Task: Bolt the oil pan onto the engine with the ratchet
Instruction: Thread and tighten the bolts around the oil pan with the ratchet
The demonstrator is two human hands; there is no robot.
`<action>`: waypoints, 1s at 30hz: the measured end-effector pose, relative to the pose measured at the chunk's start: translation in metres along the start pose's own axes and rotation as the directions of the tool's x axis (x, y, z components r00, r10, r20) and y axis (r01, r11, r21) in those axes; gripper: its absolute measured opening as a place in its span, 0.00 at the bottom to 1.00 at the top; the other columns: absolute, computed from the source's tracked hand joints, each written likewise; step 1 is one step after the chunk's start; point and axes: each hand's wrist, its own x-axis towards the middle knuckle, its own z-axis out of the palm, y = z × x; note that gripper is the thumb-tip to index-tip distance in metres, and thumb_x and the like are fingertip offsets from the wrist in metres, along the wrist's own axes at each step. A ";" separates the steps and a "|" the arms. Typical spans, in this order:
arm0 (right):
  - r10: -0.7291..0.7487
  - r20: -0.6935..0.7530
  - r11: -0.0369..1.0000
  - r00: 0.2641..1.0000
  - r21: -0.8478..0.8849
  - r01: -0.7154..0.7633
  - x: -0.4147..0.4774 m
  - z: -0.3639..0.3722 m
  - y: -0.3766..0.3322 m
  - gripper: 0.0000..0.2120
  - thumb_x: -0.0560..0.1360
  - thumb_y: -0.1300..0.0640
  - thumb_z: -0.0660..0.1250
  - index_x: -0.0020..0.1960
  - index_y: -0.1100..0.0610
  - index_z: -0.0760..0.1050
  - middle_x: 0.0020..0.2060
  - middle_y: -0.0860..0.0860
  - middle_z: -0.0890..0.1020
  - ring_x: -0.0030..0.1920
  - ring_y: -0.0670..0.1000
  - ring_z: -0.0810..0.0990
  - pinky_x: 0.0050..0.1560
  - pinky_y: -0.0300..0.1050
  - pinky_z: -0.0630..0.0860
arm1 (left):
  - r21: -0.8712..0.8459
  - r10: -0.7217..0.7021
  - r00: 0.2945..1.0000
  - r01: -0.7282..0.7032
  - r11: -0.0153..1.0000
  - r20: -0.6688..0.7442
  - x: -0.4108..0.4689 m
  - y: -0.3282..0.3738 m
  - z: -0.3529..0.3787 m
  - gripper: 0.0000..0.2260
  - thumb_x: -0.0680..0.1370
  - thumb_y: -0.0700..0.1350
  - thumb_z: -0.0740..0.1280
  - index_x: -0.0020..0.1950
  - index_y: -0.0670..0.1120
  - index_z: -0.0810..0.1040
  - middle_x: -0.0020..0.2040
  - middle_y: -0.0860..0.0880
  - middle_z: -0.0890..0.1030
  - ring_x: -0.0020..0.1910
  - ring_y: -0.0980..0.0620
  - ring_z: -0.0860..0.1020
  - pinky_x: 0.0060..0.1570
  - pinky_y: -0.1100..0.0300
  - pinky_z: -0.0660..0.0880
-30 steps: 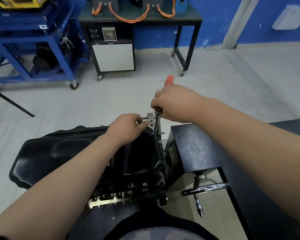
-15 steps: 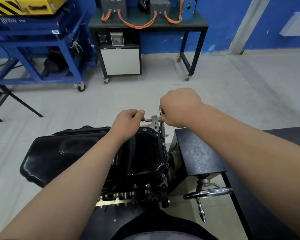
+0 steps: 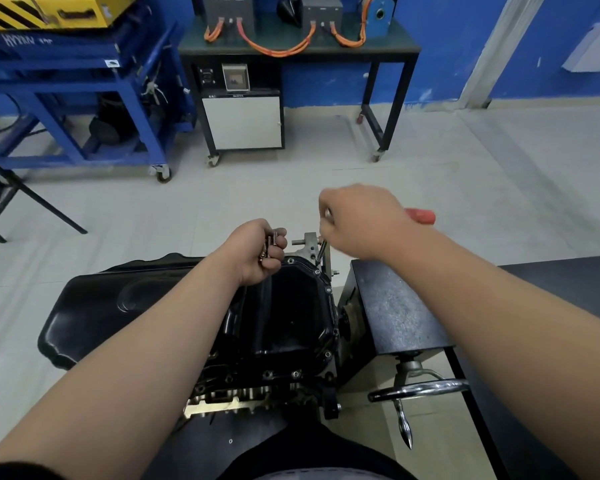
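The black oil pan (image 3: pixel 291 306) lies on the upturned engine (image 3: pixel 243 393) in front of me, with bolts around its flange. My right hand (image 3: pixel 361 220) grips the ratchet (image 3: pixel 420 215), whose red handle end sticks out to the right of the fist. Its thin extension (image 3: pixel 321 251) runs down to the pan's far right corner. My left hand (image 3: pixel 257 251) holds a few loose bolts (image 3: pixel 269 245) in curled fingers over the pan's far edge.
A black engine stand box (image 3: pixel 392 306) with a chrome hand crank (image 3: pixel 420 389) sits right of the engine. A black drip tray (image 3: pixel 94 317) lies left. Across the floor stand a wheeled bench (image 3: pixel 291 53) with orange cables and a blue cart (image 3: pixel 66 91).
My right hand has swung the ratchet handle from pointing away to pointing right, and has lifted. My left hand has left the metal bracket and drawn back with the bolts.
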 end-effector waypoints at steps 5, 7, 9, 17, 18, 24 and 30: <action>0.085 -0.139 0.992 0.987 0.107 -0.070 0.010 -0.030 0.012 0.07 0.73 0.51 0.59 0.48 0.49 0.75 0.43 0.50 0.80 0.41 0.52 0.71 0.40 0.44 0.66 | 0.209 -0.014 0.998 0.002 0.978 0.055 0.010 0.001 -0.005 0.06 0.79 0.39 0.56 0.44 0.45 0.70 0.28 0.52 0.71 0.19 0.59 0.62 0.15 0.69 0.55; 0.104 -0.123 0.988 0.987 0.126 -0.088 0.011 -0.027 0.012 0.07 0.73 0.51 0.60 0.47 0.49 0.74 0.43 0.49 0.80 0.42 0.53 0.72 0.40 0.44 0.67 | 0.343 0.006 0.996 -0.036 0.939 0.087 0.013 0.004 -0.006 0.06 0.79 0.40 0.58 0.43 0.45 0.70 0.31 0.51 0.71 0.19 0.59 0.62 0.16 0.69 0.55; 0.127 -0.081 0.983 0.989 0.142 -0.115 0.011 -0.020 0.012 0.06 0.73 0.50 0.60 0.47 0.48 0.74 0.44 0.49 0.81 0.45 0.54 0.75 0.41 0.45 0.70 | 0.499 0.040 0.993 -0.090 0.862 0.109 0.018 0.008 -0.007 0.07 0.79 0.40 0.60 0.41 0.44 0.71 0.32 0.50 0.71 0.20 0.58 0.62 0.18 0.69 0.55; 0.080 -0.027 0.996 0.996 0.048 -0.078 0.017 0.002 0.009 0.11 0.75 0.53 0.58 0.54 0.45 0.75 0.50 0.47 0.78 0.49 0.53 0.77 0.40 0.44 0.66 | 0.633 0.089 0.991 -0.130 0.763 0.096 0.038 0.013 -0.004 0.06 0.78 0.45 0.61 0.42 0.47 0.74 0.27 0.51 0.68 0.20 0.56 0.62 0.20 0.69 0.55; 0.054 -0.030 0.998 0.998 0.013 -0.053 0.019 0.003 0.007 0.12 0.75 0.54 0.58 0.55 0.45 0.75 0.51 0.46 0.77 0.49 0.53 0.78 0.39 0.43 0.65 | 0.616 0.097 0.990 -0.140 0.775 0.104 0.040 0.013 -0.003 0.08 0.79 0.47 0.60 0.43 0.47 0.75 0.27 0.51 0.68 0.20 0.56 0.62 0.21 0.69 0.55; -0.089 0.070 0.981 0.994 -0.166 0.100 0.035 0.008 -0.017 0.09 0.77 0.54 0.59 0.53 0.46 0.75 0.44 0.46 0.76 0.43 0.53 0.79 0.32 0.42 0.62 | 0.464 0.077 0.993 -0.108 0.879 0.085 0.042 0.021 -0.007 0.17 0.80 0.56 0.56 0.41 0.46 0.75 0.27 0.52 0.67 0.20 0.57 0.62 0.19 0.68 0.57; -0.023 0.105 0.976 0.994 -0.213 0.045 0.052 0.016 -0.038 0.08 0.78 0.51 0.59 0.46 0.50 0.76 0.41 0.48 0.77 0.41 0.55 0.79 0.32 0.43 0.62 | 0.367 0.115 0.981 -0.166 0.915 0.157 0.035 0.022 -0.007 0.14 0.79 0.47 0.58 0.34 0.46 0.71 0.28 0.50 0.69 0.20 0.56 0.62 0.20 0.68 0.57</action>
